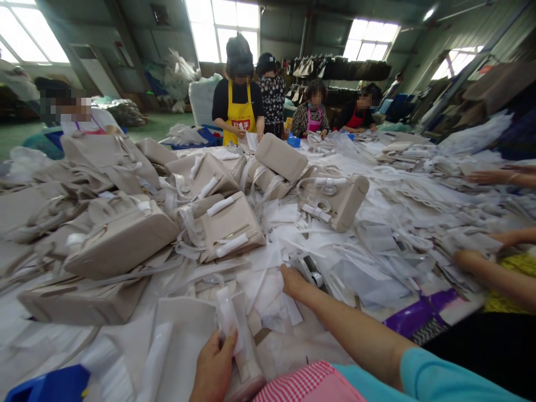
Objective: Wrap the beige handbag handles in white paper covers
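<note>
In front of me stands a beige handbag [184, 329], partly covered by clear plastic. My left hand [215, 360] is closed on its handle [226, 310], which has a white wrapping around it; the thumb presses on the wrap. My right hand [295, 283] reaches forward, its fingers curled at the near end of what looks like a grey tape dispenser [310, 268] with a white roll. Whatever the right fingers pinch is hidden. White paper sheets [263, 285] lie loose between the two hands.
Beige handbags with wrapped handles [230, 226] are heaped at the left and middle. A blue container [50, 385] stands at the near left. Plastic and paper scraps [377, 268] cover the right side, where a co-worker's arms [481, 268] reach in. Other people work across the table.
</note>
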`<state>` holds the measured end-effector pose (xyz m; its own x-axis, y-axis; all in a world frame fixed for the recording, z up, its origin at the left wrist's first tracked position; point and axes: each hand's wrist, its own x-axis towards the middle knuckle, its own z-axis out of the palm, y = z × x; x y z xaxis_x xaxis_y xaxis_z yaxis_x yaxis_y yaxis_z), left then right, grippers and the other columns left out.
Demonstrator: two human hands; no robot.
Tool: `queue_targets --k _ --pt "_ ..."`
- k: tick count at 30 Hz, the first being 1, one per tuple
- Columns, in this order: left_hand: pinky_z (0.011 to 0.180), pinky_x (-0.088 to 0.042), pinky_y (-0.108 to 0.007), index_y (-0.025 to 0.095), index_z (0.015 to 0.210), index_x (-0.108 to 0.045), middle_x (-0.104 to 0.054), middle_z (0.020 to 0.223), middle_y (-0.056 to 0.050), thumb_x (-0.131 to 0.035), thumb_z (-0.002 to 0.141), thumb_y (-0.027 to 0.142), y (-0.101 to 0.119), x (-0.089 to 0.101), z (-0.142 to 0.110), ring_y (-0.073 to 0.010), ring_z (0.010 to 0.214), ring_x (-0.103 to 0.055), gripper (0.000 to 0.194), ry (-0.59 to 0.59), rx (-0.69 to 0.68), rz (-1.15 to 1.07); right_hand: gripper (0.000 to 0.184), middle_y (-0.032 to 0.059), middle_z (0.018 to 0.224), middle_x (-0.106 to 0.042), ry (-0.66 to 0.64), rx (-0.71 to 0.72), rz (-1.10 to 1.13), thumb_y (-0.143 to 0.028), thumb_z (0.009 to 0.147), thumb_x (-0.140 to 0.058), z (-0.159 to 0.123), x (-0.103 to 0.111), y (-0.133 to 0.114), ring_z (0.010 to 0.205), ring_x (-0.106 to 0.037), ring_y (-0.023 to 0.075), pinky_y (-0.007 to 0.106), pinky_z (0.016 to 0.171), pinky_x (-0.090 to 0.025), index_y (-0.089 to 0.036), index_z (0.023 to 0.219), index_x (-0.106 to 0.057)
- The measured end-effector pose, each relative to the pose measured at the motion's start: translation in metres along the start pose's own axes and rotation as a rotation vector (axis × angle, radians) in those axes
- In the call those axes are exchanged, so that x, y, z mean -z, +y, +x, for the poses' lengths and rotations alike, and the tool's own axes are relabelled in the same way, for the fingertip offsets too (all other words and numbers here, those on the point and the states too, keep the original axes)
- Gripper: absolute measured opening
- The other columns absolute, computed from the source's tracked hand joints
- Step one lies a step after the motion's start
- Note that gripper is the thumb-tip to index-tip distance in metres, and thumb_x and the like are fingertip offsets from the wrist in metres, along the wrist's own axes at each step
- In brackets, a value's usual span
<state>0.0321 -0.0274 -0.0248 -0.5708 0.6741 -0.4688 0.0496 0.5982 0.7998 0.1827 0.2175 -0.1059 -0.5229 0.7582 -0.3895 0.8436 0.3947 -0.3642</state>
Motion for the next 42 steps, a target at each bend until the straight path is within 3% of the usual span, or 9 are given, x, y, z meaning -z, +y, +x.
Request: queue_targets --k 5,10,14,19,23,28,32,36,42 --pt "0.08 -0.048 -0.035 0.015 0.097 -0.066 -0.074 0.092 -0.009 -0.053 0.075 0.068 0.004 0.0 -0.003 -0.03 0.092 -0.065 0.059 -0.002 0.001 -0.008 0.043 0.0196 0.106 -0.069 -0.018 0.016 -0.04 0.005 0.07 -0.057 -0.002 0.002 -0.003 0.098 -0.066 0.0267 0.03 0.079 -0.046 -0.007 0.112 -0.058" --pt "0.079 -0.048 -0.035 0.014 0.097 -0.066 -0.074 0.092 -0.01 -0.052 0.075 0.068 0.004 0.0 -0.003 -0.0297 0.09 -0.065 0.06 0.012 0.013 -0.004 0.019 0.0182 0.095 -0.071 0.012 0.035 -0.005 -0.003 0.074 -0.054 -0.018 0.003 -0.004 0.095 -0.066 0.0273 0.033 0.081 -0.046 -0.009 0.086 -0.067" --pt "0.076 -0.049 -0.034 0.014 0.094 -0.068 -0.074 0.087 -0.009 -0.055 0.074 0.067 0.0 0.0 -0.001 -0.0288 0.086 -0.065 0.058 0.02 -0.002 -0.021 0.009 0.0126 0.087 -0.072 0.041 0.081 0.075 -0.01 0.074 -0.056 -0.037 0.011 -0.005 0.088 -0.066 0.0228 0.029 0.078 -0.047 -0.013 0.07 -0.064" --pt "0.077 -0.051 -0.033 0.014 0.099 -0.069 -0.075 0.089 -0.007 -0.063 0.075 0.062 -0.001 -0.002 -0.004 -0.0264 0.086 -0.066 0.054 -0.057 0.027 -0.302 0.007 -0.0012 0.065 -0.064 -0.182 0.159 0.743 -0.023 0.08 -0.056 -0.064 0.022 -0.032 0.058 -0.06 0.0134 0.023 0.055 -0.046 -0.017 0.084 -0.059" --pt "0.074 -0.053 -0.033 0.014 0.101 -0.07 -0.075 0.089 -0.008 -0.069 0.074 0.054 0.001 -0.004 -0.01 -0.0226 0.079 -0.067 0.048 -0.152 0.116 -0.588 0.041 -0.0069 0.067 -0.06 -0.293 0.321 1.051 -0.022 0.064 -0.072 -0.077 0.02 -0.059 0.052 -0.051 0.009 0.02 0.05 -0.039 -0.019 0.103 -0.062" --pt "0.074 -0.054 -0.031 0.013 0.096 -0.071 -0.073 0.084 -0.008 -0.079 0.068 0.044 -0.002 -0.001 -0.011 -0.019 0.076 -0.066 0.043 -0.117 0.197 -0.752 0.008 -0.0027 0.062 -0.063 -0.247 0.387 0.845 -0.023 0.069 -0.071 -0.074 0.015 -0.07 0.061 -0.054 0.0108 0.02 0.059 -0.04 -0.014 0.07 -0.071" --pt "0.077 -0.055 -0.029 0.013 0.1 -0.07 -0.072 0.087 -0.007 -0.08 0.069 0.039 -0.003 0.0 -0.009 -0.017 0.078 -0.066 0.041 -0.121 0.25 -0.809 0.015 -0.0022 0.059 -0.064 -0.274 0.44 0.628 -0.021 0.078 -0.062 -0.07 0.019 -0.075 0.057 -0.055 0.0108 0.02 0.056 -0.038 -0.016 0.074 -0.075" --pt "0.077 -0.055 -0.03 0.013 0.098 -0.07 -0.072 0.086 -0.007 -0.079 0.07 0.04 -0.002 -0.002 -0.009 -0.0178 0.078 -0.066 0.04 -0.116 0.246 -0.789 0.016 -0.0004 0.062 -0.068 -0.198 0.488 0.477 -0.021 0.079 -0.062 -0.068 0.02 -0.088 0.058 -0.056 0.0115 0.02 0.055 -0.036 -0.016 0.077 -0.076" --pt "0.076 -0.052 -0.032 0.015 0.104 -0.067 -0.073 0.089 -0.006 -0.07 0.076 0.049 -0.002 -0.006 -0.009 -0.0207 0.082 -0.066 0.044 -0.118 0.172 -0.649 0.017 0.0005 0.069 -0.071 -0.189 0.561 0.447 -0.021 0.08 -0.06 -0.06 0.006 -0.105 0.065 -0.059 0.0136 0.021 0.059 -0.038 -0.017 0.076 -0.077"
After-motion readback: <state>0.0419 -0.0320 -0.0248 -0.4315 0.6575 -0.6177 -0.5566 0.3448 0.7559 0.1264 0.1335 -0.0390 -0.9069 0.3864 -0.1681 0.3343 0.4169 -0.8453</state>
